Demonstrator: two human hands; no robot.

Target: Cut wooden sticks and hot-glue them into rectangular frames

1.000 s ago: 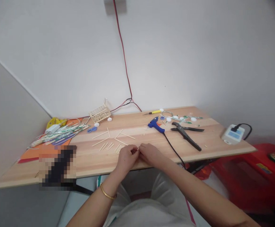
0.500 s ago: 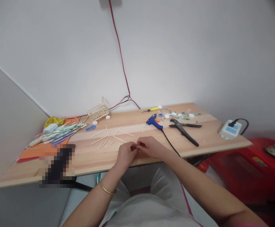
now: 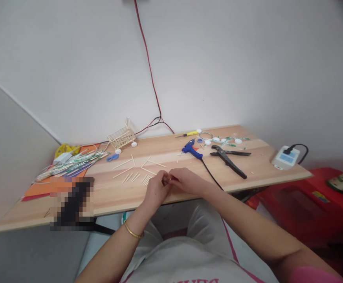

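Note:
My left hand and my right hand meet fingertip to fingertip above the front edge of the wooden table. Both are closed in a pinch, and whatever lies between the fingers is too small or too hidden to name. Just left of my left hand lie several short wooden sticks. Beyond them, longer sticks are laid out in two angled shapes. A small cart built of sticks, with white cap wheels, stands near the wall.
A blue glue gun and black pliers lie to the right. Farther back are a yellow-handled screwdriver and white caps. Wrapped sticks lie on orange paper at left. A white power box sits at right.
My left hand's fingers have shifted slightly at the meeting point, with the hands still together. The view has tilted a little; the things on the table have not moved.

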